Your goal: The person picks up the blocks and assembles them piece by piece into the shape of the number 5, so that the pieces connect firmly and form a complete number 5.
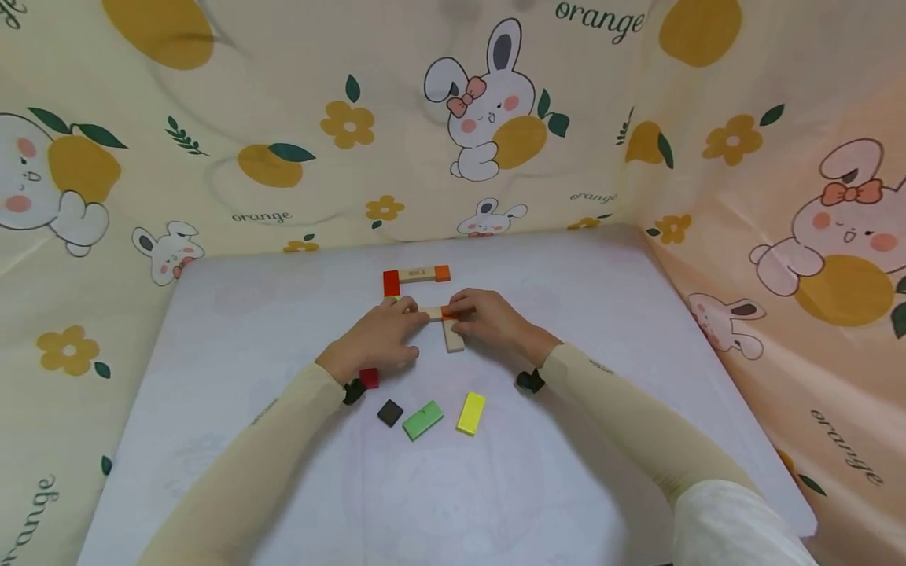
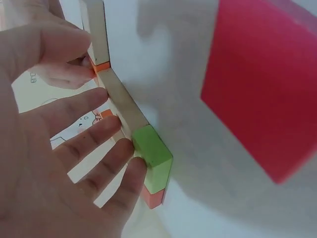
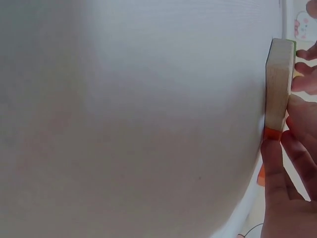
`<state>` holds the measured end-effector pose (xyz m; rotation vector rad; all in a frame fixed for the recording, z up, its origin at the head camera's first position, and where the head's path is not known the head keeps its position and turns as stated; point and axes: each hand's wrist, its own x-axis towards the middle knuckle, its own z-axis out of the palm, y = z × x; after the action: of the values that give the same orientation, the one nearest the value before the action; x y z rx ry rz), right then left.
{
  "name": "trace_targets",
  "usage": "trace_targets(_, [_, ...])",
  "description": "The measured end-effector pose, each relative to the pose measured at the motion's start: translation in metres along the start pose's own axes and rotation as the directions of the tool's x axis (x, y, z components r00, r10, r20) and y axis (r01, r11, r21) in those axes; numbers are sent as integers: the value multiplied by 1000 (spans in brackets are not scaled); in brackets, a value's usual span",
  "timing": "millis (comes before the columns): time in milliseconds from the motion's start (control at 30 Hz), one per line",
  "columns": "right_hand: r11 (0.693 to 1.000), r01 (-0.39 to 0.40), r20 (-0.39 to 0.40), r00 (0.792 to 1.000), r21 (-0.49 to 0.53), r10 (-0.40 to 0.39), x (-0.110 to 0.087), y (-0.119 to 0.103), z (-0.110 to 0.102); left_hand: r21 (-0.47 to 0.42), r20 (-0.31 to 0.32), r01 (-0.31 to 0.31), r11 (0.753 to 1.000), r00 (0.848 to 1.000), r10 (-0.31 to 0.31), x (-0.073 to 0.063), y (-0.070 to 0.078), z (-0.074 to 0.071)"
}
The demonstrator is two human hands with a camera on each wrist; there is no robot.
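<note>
While right hand [image 1: 490, 317] pinches orange block [image 2: 102, 66] at right end of pale bar [image 2: 122, 97], left hand [image 1: 377, 333], fingers straight, touches bar. Probably light, stiff; grip flat sides.

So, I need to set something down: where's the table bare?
Bare: table left of the left sleeve, right of the right sleeve, and between them nearer than the yellow block. Crowded: blocks around left hand and right hand.

Rabbit-print cloth [image 1: 396, 47] behind white table [image 1: 425, 503]
</note>
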<state>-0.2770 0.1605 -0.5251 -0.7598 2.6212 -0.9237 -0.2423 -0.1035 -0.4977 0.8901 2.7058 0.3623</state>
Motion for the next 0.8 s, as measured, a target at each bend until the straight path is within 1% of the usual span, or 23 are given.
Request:
trace_targets(133, [1000, -3, 4, 1000, -2, 3, 0, 0, -2, -60, 3, 9, 998, 1000, -8, 6, -2, -1])
trace_targets(233, [1000, -5, 3, 1000, 2, 5, 0, 1, -3, -101, -9, 9, 995, 1000, -10, 9, -6, 1])
trace_targets(267, [1000, -7, 5, 1000, 0, 7, 0, 1, -3, -123, -12, 10, 992, 1000, -12, 10, -7, 1])
trace_targets(333, [1000, -10, 11, 1000, 1, 10, 0, 1, -3, -196, -25, 17, 980, 999, -22, 10, -9, 2])
trace_targets(400, [1000, -15, 18, 1000, 8, 15, 0, 1, -3, -276, -40, 24, 961, 999, -36, 10, -12, 3])
trace_targets(467, [1000, -19, 23, 1000, 10, 19, 1, 0, -2, -358, -63, 34, 933, 996, -61, 8, -14, 2])
trace_targets(567, [1000, -24, 26, 999, 7, 23, 1, 0, -1, -444, -117, 39, 895, 988, -101, 5, -16, 3])
trace_targets(667, [1000, -24, 25, 999, -5, 24, 0, 0, 0, -506, -165, 64, 860, 972, -169, 1, -14, 4])
trace_targets(767, [1000, -29, 22, 999, -4, 30, -1, -1, 0, -557, -196, 80, 827, 955, -224, -7, -4, 3])
trace_targets(800, [999, -32, 21, 999, -2, 32, -2, -1, 0, -570, -211, 74, 818, 949, -233, -10, 0, 4])
